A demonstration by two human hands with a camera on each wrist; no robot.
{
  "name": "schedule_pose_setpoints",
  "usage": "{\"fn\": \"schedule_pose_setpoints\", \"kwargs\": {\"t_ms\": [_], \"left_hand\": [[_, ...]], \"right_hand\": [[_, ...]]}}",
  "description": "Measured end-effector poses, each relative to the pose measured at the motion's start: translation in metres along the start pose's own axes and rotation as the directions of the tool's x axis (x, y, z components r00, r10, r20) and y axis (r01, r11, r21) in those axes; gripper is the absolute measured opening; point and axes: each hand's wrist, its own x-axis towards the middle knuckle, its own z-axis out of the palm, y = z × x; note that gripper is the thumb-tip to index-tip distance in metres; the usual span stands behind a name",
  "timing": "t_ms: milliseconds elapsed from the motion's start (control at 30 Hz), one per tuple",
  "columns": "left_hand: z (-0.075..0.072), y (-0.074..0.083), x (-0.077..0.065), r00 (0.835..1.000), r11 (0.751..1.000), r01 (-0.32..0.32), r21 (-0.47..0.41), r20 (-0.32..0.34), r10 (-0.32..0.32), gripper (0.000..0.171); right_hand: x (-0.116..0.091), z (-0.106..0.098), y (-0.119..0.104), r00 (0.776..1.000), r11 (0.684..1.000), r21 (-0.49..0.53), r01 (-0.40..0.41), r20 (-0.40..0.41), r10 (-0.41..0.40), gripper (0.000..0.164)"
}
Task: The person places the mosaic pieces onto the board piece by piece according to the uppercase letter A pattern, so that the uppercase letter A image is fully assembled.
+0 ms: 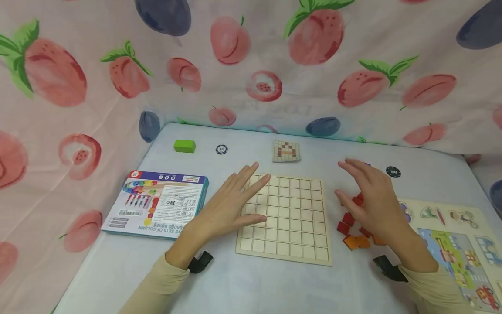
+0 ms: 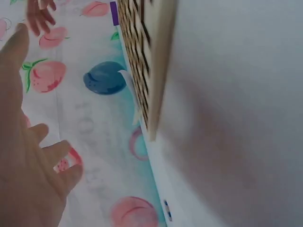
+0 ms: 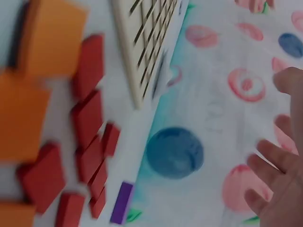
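A pale wooden grid board [image 1: 290, 218] with square cells lies flat on the table. Over its left edge my left hand [image 1: 231, 203] hovers, fingers spread and holding nothing. My right hand [image 1: 368, 200] is held above the pile to the right of the board, its fingers apart and nothing between them. Beneath it lie several red tiles [image 1: 343, 228] and orange tiles [image 1: 357, 242], partly hidden by the hand. The right wrist view shows the red tiles [image 3: 87, 118] and orange tiles [image 3: 52, 40] close up, beside a purple piece [image 3: 122, 202]. Behind the board rests a small pattern card [image 1: 286, 151].
A boxed bead set [image 1: 157, 205] lies at the left. Toward the back are a green block [image 1: 184, 146] and a chip marked 10 [image 1: 221, 149]; a black chip [image 1: 393, 172] sits at the right. An illustrated puzzle board [image 1: 455, 248] lies at the right edge. Fruit-patterned cloth [image 1: 251, 52] hangs behind.
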Motion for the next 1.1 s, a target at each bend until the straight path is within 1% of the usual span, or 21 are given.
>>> {"fn": "schedule_pose_setpoints", "kwargs": {"t_ms": [100,200,267,367,500,667,733,800,933,1100], "left_hand": [[0.003,-0.006,-0.006,0.999,0.999,0.022,-0.048,0.047,-0.020,0.094],[0.006,-0.012,-0.011,0.993,0.997,0.053,-0.064,0.108,-0.046,0.093],[0.007,-0.015,-0.013,0.986,0.995,0.078,-0.068,0.152,-0.067,0.092],[0.009,-0.019,-0.016,0.974,0.992,0.108,-0.059,0.206,-0.094,0.092],[0.010,-0.022,-0.019,0.960,0.988,0.143,-0.055,0.250,-0.125,0.091],[0.011,-0.024,-0.021,0.939,0.980,0.191,-0.054,0.301,-0.166,0.088],[0.011,-0.025,-0.021,0.935,0.978,0.198,-0.060,0.310,-0.170,0.088],[0.010,-0.025,-0.021,0.935,0.978,0.198,-0.070,0.313,-0.167,0.088],[0.009,-0.026,-0.022,0.935,0.978,0.194,-0.079,0.318,-0.160,0.088],[0.009,-0.028,-0.022,0.934,0.978,0.192,-0.084,0.320,-0.156,0.088]], "right_hand": [[-0.005,-0.001,0.009,0.998,0.999,-0.008,-0.036,0.060,0.036,0.062],[-0.010,0.001,0.017,0.985,0.997,-0.038,-0.074,0.155,0.079,0.053],[-0.013,0.003,0.021,0.967,0.993,-0.056,-0.105,0.228,0.115,0.048],[-0.017,0.006,0.027,0.931,0.985,-0.092,-0.148,0.324,0.170,0.044],[-0.019,0.009,0.033,0.890,0.976,-0.125,-0.179,0.403,0.215,0.043],[-0.018,0.012,0.038,0.858,0.970,-0.158,-0.185,0.456,0.238,0.041],[-0.018,0.013,0.038,0.851,0.968,-0.166,-0.188,0.465,0.245,0.040],[-0.018,0.014,0.039,0.845,0.965,-0.173,-0.197,0.469,0.257,0.040],[-0.017,0.015,0.040,0.846,0.962,-0.178,-0.206,0.462,0.266,0.038],[-0.016,0.017,0.042,0.855,0.963,-0.190,-0.193,0.449,0.260,0.036]]}}
